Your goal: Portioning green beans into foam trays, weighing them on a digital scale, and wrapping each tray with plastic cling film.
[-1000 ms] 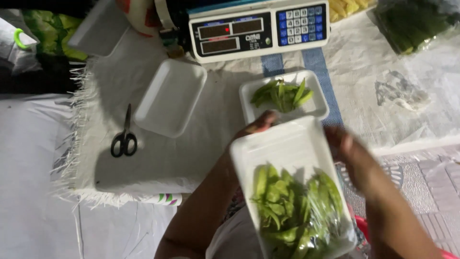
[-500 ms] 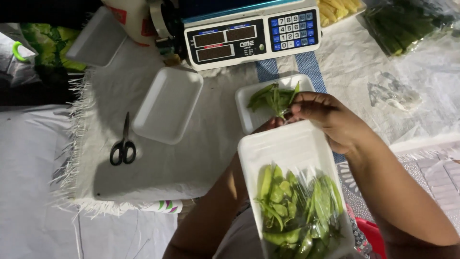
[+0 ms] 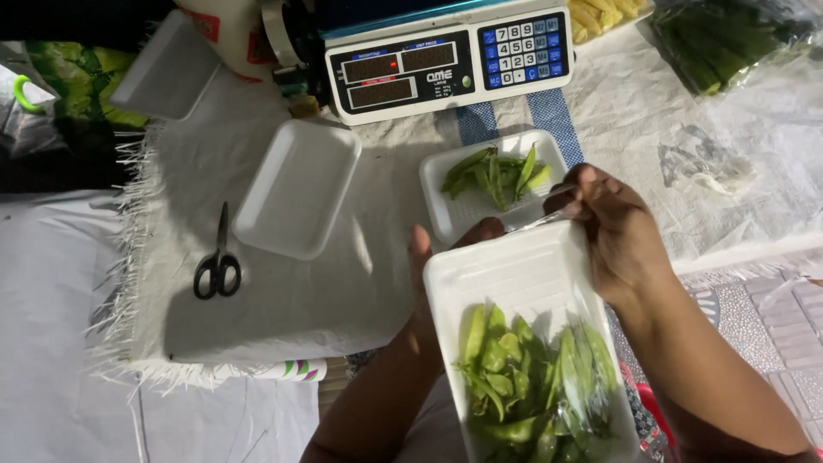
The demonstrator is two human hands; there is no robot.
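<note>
I hold a white foam tray point(image 3: 514, 279) tilted toward me, with several green pea pods point(image 3: 531, 377) heaped at its near end. My left hand point(image 3: 429, 257) grips the tray's far left edge from beneath. My right hand point(image 3: 613, 227) pinches a strip of clear plastic film point(image 3: 549, 219) at the tray's far right corner. Film also lies over the pods on the right. Just beyond stands a second white tray point(image 3: 454, 214) with a few green pods point(image 3: 497, 171) in it.
A digital scale point(image 3: 446, 64) sits at the back. An empty white tray point(image 3: 296, 189) and black scissors point(image 3: 219, 257) lie on the fringed white cloth at left. Another white tray point(image 3: 163, 73) is at far left, bagged green vegetables point(image 3: 720, 39) at the back right.
My right hand went from the held tray's right edge up toward the far tray, then back to the held tray's far corner, now pinching film. The held tray shifted slightly.
</note>
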